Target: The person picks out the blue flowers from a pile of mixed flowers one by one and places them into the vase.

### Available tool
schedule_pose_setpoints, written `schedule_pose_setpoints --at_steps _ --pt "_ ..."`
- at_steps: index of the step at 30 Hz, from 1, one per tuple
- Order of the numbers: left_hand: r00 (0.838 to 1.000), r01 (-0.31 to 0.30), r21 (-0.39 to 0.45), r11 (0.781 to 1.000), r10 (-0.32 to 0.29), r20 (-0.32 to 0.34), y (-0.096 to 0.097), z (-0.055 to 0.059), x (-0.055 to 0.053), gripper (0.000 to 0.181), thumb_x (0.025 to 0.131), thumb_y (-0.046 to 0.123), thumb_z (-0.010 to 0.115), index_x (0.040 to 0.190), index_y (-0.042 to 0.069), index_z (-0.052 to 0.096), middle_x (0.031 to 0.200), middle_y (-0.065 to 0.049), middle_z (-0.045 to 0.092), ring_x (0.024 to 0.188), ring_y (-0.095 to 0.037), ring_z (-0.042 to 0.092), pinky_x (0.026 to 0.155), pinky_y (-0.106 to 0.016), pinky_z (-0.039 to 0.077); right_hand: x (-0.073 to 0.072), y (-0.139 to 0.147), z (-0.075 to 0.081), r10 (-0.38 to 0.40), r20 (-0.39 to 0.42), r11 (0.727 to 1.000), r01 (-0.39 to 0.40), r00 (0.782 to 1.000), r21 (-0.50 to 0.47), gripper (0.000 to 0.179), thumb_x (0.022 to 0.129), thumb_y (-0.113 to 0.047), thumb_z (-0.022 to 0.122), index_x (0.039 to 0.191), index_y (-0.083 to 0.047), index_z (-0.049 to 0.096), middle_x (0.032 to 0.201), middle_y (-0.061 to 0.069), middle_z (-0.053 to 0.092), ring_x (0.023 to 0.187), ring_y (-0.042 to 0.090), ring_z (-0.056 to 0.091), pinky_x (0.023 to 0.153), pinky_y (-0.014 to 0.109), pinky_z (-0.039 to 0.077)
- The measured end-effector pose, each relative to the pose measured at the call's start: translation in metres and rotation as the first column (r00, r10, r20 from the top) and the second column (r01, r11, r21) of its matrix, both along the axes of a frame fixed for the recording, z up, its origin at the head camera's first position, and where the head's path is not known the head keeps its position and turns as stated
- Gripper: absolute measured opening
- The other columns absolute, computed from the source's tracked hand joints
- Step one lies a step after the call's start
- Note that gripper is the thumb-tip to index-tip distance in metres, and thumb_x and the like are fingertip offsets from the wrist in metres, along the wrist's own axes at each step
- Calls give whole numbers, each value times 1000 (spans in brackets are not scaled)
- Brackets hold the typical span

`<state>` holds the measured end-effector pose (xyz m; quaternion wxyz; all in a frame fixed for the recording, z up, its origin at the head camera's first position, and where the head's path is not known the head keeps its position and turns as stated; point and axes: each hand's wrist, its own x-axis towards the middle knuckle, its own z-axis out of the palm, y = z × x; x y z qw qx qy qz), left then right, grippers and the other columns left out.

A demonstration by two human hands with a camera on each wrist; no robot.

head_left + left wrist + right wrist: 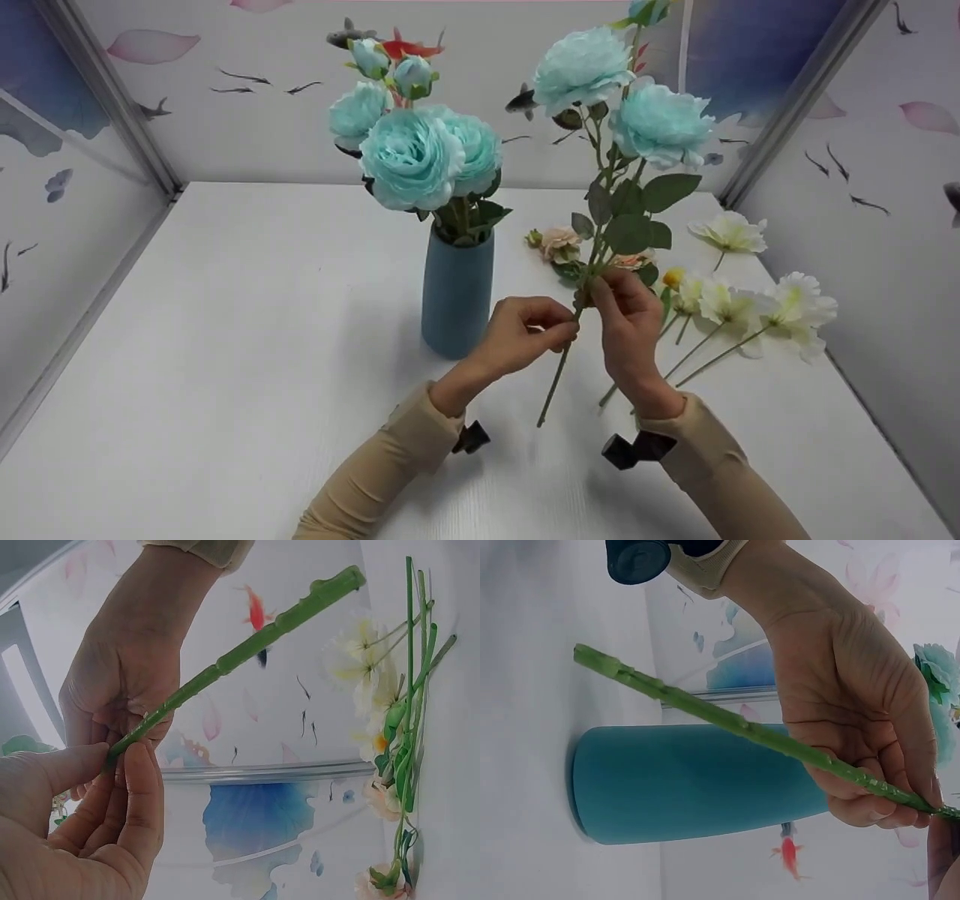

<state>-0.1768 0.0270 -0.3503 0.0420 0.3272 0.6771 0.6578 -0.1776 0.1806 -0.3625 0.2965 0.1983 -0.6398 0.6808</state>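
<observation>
A light blue artificial peony stem (pixel 553 386) with large blooms (pixel 664 124) and dark green leaves is held upright, slightly tilted, above the table. My left hand (pixel 521 334) pinches the stem between thumb and fingers below the leaves. Just above it, my right hand (pixel 628 322) grips the same stem near the lowest leaves. In the left wrist view the bare green lower stem (pixel 247 649) extends past both hands, its cut end free. To the left stands a blue vase (pixel 457 300) holding similar light blue flowers (pixel 412 157); the right wrist view shows the vase body (pixel 697 784) behind the stem.
White-yellow flowers (pixel 787 307) on thin stems lie on the table at the right. Behind the right hand lie peach flowers (pixel 561 244), partly covered. Printed wall panels (pixel 247 142) enclose the white table (pixel 225 337) at the back and sides.
</observation>
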Motion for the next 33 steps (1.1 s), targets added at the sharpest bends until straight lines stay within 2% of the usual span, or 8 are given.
schedule_pose_setpoints --at_steps 6,10,15,18,22,26,29,33 --pt "1000 -17 -4 1000 17 6 -5 7 4 9 86 -6 60 88 -11 67 80 -23 66 69 -30 64 66 -27 55 -2 -3 0 10 -23 1000 -10 1000 -7 13 92 5 49 91 16 56 78 2 63 69 12 62 67 24 52" --pt "999 -26 -2 1000 26 -21 -8 7 4 9 86 -6 60 88 -12 67 81 -23 66 70 -32 64 66 -28 55 -3 -4 -1 29 -31 1000 -29 999 -3 14 92 6 48 91 17 57 79 2 64 70 12 63 67 25 53" --pt "998 -56 1 998 56 -36 -13 -6 -7 10 87 -4 60 92 -10 67 81 -22 66 69 -25 62 65 -29 54 -3 -5 -3 79 -35 997 -79 996 -8 15 92 3 52 97 13 62 83 3 65 72 14 63 68 26 53" --pt "993 -105 3 995 105 -62 -19 -10 -11 10 87 0 62 92 -5 69 79 -18 67 67 -20 60 63 -30 54 -5 -6 -6 105 -17 994 -105 994 -5 17 92 0 55 101 13 61 87 5 65 75 14 62 68 26 53" --pt "973 -177 29 984 180 -143 -33 -4 -12 9 87 4 64 91 -1 71 77 -12 67 66 -18 61 62 -28 53 -13 -7 -12 124 66 992 -123 990 -10 21 91 -1 58 104 14 60 93 9 65 78 14 63 71 26 53" --pt "951 -231 40 972 234 -201 -45 8 -13 10 86 5 65 92 0 71 78 -10 68 66 -17 63 63 -29 54 -23 -7 -18 107 162 994 -103 981 -33 20 90 0 58 106 11 62 94 10 65 79 15 63 72 27 53" --pt "935 -270 36 962 271 -227 -53 17 -13 11 86 5 65 93 0 71 79 -8 69 67 -14 63 64 -29 54 -28 -8 -23 98 193 995 -92 976 -40 20 89 0 59 106 10 62 93 10 65 79 15 62 72 27 53" --pt "900 -321 61 945 325 -290 -62 28 -14 11 85 4 65 93 -1 70 80 -7 70 67 -12 64 64 -29 55 -32 -11 -26 114 196 993 -108 974 -38 20 89 -1 60 106 8 63 94 13 65 80 16 62 72 27 53"
